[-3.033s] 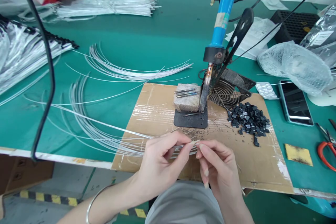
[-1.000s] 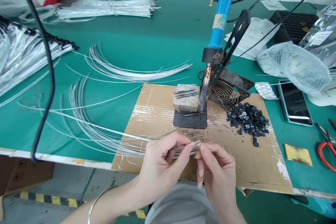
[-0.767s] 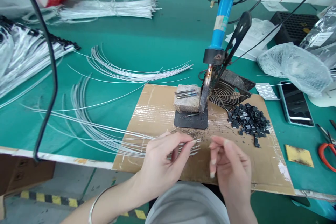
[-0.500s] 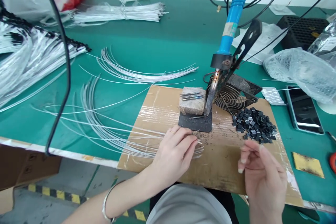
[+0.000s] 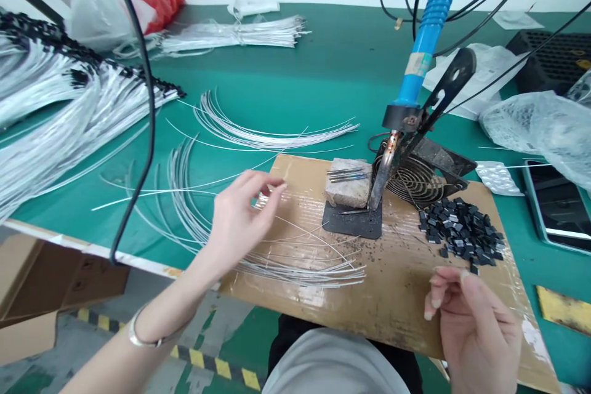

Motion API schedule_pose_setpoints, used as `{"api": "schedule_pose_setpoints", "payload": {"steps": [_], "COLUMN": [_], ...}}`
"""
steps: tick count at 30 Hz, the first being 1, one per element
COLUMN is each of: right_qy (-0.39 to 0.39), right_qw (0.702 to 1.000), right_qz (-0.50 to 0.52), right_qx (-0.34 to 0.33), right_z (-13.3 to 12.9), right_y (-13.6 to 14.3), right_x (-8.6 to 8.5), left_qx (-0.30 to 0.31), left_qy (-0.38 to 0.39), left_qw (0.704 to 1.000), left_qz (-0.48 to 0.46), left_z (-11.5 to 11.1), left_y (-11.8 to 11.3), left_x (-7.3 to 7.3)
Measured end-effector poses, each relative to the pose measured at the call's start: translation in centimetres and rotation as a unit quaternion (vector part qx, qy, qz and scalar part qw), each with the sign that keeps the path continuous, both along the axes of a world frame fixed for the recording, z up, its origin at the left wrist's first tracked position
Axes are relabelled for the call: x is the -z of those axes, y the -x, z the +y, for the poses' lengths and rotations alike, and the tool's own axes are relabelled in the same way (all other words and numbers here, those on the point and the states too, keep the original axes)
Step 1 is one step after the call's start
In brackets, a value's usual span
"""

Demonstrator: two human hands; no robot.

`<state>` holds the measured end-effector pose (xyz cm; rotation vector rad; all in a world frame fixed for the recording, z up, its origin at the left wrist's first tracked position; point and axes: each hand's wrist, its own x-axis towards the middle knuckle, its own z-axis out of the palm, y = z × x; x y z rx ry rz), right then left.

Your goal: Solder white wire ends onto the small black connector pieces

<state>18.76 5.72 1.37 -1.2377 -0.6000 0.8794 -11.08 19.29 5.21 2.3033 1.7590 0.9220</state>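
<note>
At far left, a thick mass of white wires with black ends lies across a green work surface, a red bag behind it and a tied white bundle to the bag's right. Nearer the worker, a curved bundle of white wires rests on the green.

The left hand, its wrist ringed by a silver bracelet, hovers over the loose white wires, which run from the green surface onto a sheet of cardboard, their ends fanned out right of the hand. Thumb and forefinger stand narrow, tips close together; whether a wire is pinched between them cannot be told.

At center, thin metal rods lie on a gray block at a black plate. A blue-handled soldering iron slants down beside the block, a round-grilled fan just to its right.

Farther right, small black pieces sit heaped on the cardboard. Just below them is the right hand, loosely open, fingers curled, thumb tip a narrow gap from the fingertips, nothing visible in its grip. A phone and a scorched yellow pad lie at far right.
</note>
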Motion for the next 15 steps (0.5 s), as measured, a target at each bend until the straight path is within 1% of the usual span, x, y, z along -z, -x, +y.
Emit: {"api": "schedule_pose_setpoints", "payload": {"steps": [1, 3, 6, 9, 12, 15], "right_qy": [-0.001, -0.002, 0.008, 0.016, 0.01, 0.007], "right_qw": [1.0, 1.0, 1.0, 1.0, 1.0, 1.0], "right_qz": [-0.002, -0.005, -0.01, -0.014, -0.018, -0.024], "right_qx": [-0.005, -0.007, 0.007, 0.012, 0.012, 0.011], "right_z": [-0.1, -0.2, -0.4, -0.5, -0.4, -0.2], "right_y": [0.0, 0.0, 0.1, 0.2, 0.2, 0.2], "right_x": [0.1, 0.4, 0.9, 1.1, 1.0, 0.7], "left_qx": [-0.035, -0.056, -0.049, -0.025, -0.005, 0.025], "left_qy": [0.011, 0.026, 0.057, 0.081, 0.08, 0.064], "left_qw": [0.999, 0.996, 0.994, 0.992, 0.991, 0.989], "left_qz": [0.034, 0.057, 0.08, 0.096, 0.11, 0.129], "left_z": [1.2, 3.8, 7.8, 11.0, 12.8, 13.2], "left_y": [0.9, 2.2, 3.0, 2.5, 1.3, 0.1], "left_x": [0.1, 0.5, 1.5, 2.5, 3.1, 3.1]}}
